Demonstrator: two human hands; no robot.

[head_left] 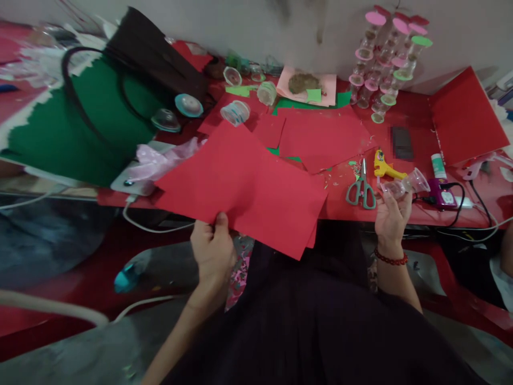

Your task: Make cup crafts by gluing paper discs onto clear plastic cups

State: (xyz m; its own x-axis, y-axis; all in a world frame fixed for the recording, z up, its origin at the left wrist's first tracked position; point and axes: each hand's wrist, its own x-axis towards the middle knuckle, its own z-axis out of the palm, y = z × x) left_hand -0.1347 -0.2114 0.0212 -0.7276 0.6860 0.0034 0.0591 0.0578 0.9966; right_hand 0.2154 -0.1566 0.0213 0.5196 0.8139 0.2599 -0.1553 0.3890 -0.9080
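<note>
My left hand (214, 248) pinches the near edge of some red paper (248, 187), thumb on top; a second layer peeks out at its right corner. The paper is held over the front edge of the table. On the right, my right hand (393, 216) grips a clear plastic piece (404, 184) that looks like two small cups joined at their narrow ends. Close to that hand lie scissors (362, 190) with grey-green handles and a yellow glue gun (387, 167). More red sheets (320, 136) rest flat beyond the held paper.
Joined clear cups with pink and green discs (377, 69) hang at the back right. A dark phone-like object (402, 143), a purple power socket (444, 195) with cords and a green-white tube (438, 166) sit at right. Dark bag (156, 59) and green sheet (80, 117) occupy the left.
</note>
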